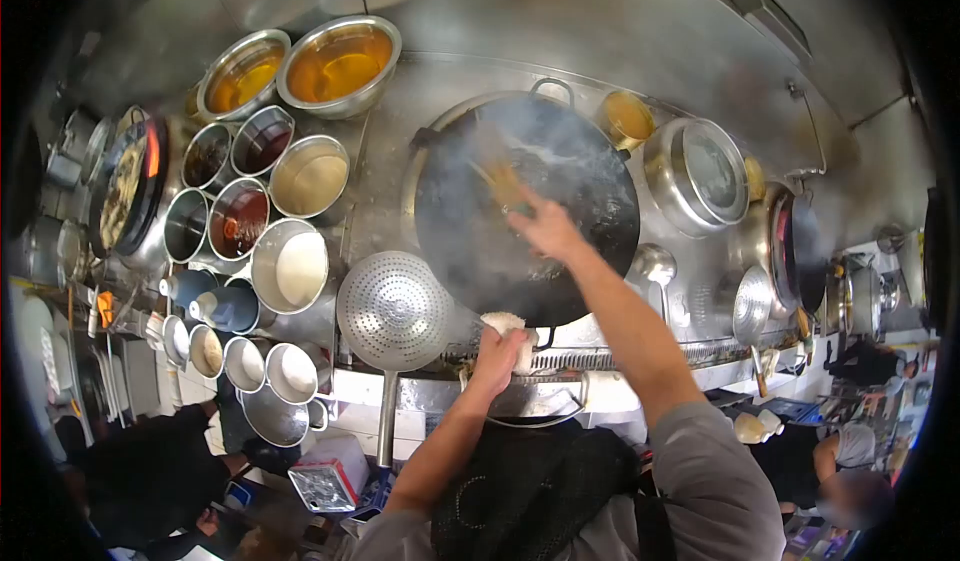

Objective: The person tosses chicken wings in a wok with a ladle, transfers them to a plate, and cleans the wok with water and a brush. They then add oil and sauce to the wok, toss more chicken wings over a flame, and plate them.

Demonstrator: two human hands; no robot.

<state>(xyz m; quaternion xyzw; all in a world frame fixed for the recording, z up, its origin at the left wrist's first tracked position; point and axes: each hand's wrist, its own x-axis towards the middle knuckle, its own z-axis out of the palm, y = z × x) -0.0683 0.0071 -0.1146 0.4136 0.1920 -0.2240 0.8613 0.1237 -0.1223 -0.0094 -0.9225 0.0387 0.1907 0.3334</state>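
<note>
A large black wok [450, 201] sits on the stove in front of me, with steam rising from it. Over its middle, my right hand [545, 229] grips a tan bamboo wok brush [502, 181], whose strands are blurred by steam and motion. My left hand [495, 361] is closed around a folded white cloth [504, 320] at the wok's near rim, next to the near loop handle [545, 339]. Left of that hand, a perforated metal strainer [395, 306] lies with its long handle pointing toward me.
Metal seasoning pots [290, 266] crowd the left, below two bowls of orange liquid [340, 66]. A lidded steel pot [695, 176] and a ladle [655, 264] are on the right. Another wok [125, 191] stands far left by a flame. People in dark clothing [140, 471] are at both sides.
</note>
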